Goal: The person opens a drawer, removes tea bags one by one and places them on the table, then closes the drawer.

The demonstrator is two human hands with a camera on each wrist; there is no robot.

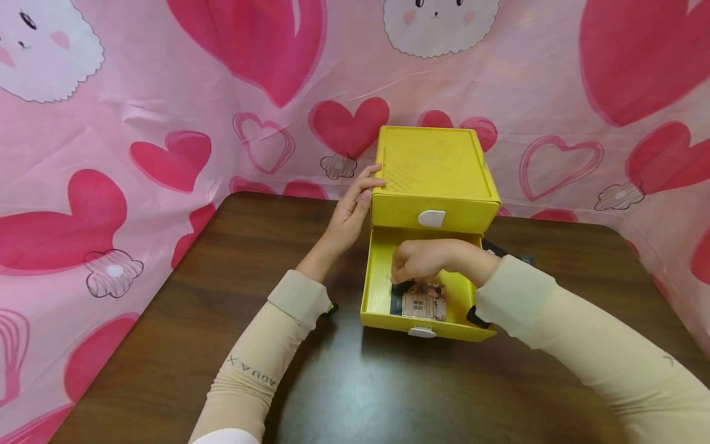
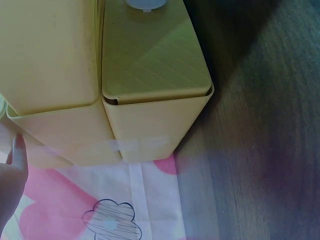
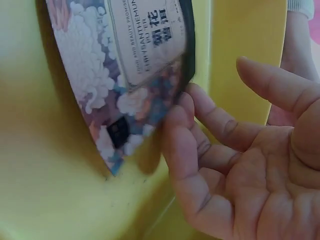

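Note:
A yellow two-drawer unit (image 1: 432,163) stands on the table, its lower drawer (image 1: 377,271) pulled out and its upper drawer front (image 1: 399,213) closed. In the lower drawer lies a flower-printed chrysanthemum pu'er tea packet (image 1: 424,303) with a pale label. My right hand (image 1: 424,259) reaches down into that drawer. In the right wrist view its bent fingertips are right at the edge of the tea packet (image 3: 100,75), while the thumb (image 3: 270,82) stands apart from it. My left hand (image 1: 349,216) rests along the left side of the upper part, fingers extended toward the top edge.
White tab handles (image 1: 431,218) are on both drawer fronts. A dark object (image 1: 493,248) lies on the table just right of the unit. Pink heart-printed cloth (image 1: 266,148) hangs behind the dark wooden table (image 1: 266,240).

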